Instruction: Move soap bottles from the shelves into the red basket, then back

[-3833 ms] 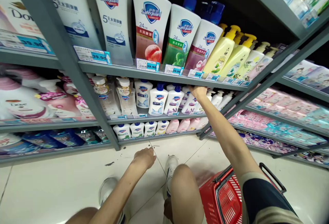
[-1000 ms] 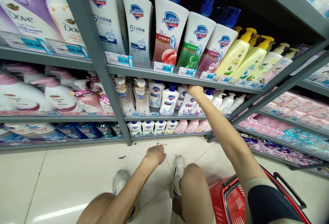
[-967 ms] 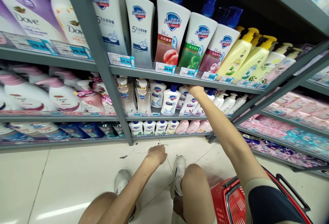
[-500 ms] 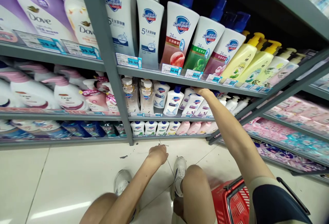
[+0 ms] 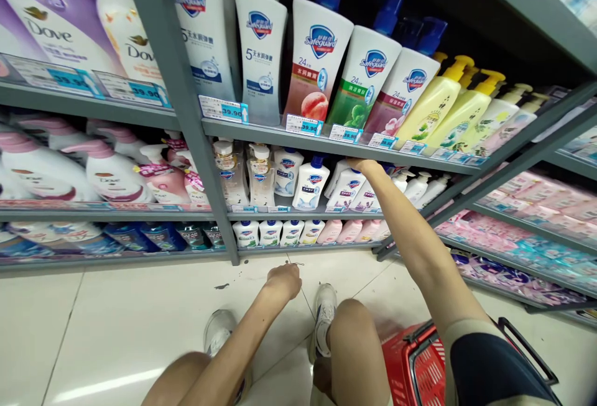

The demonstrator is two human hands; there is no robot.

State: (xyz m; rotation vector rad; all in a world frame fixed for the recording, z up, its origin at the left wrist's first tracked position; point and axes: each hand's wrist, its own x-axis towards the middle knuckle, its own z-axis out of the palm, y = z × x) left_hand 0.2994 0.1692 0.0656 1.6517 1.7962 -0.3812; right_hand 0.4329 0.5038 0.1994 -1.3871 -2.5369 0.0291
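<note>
My right hand (image 5: pixel 367 168) reaches onto the middle shelf, just under the upper shelf's front edge. Its fingers are hidden there, so what they touch does not show. White pump bottles with purple labels (image 5: pixel 346 189) stand beside it, and a white Safeguard bottle with a blue pump (image 5: pixel 310 183) is further left. Low above the floor, in front of the shelves, my left hand (image 5: pixel 283 281) is closed with its fingers curled. Whether anything is inside that fist cannot be seen.
Large Safeguard bottles (image 5: pixel 318 58) fill the upper shelf (image 5: pixel 280 138) over my right hand. Dove bottles (image 5: pixel 46 173) stand beyond a grey upright (image 5: pixel 189 83) at left. A red shopping basket (image 5: pixel 405 356) sits on the floor by my right leg. Pink packs (image 5: pixel 527 191) line shelves at right.
The view has shifted slightly, so the shelves appear a little further left. My right hand stays at the middle shelf and my left hand stays closed low down.
</note>
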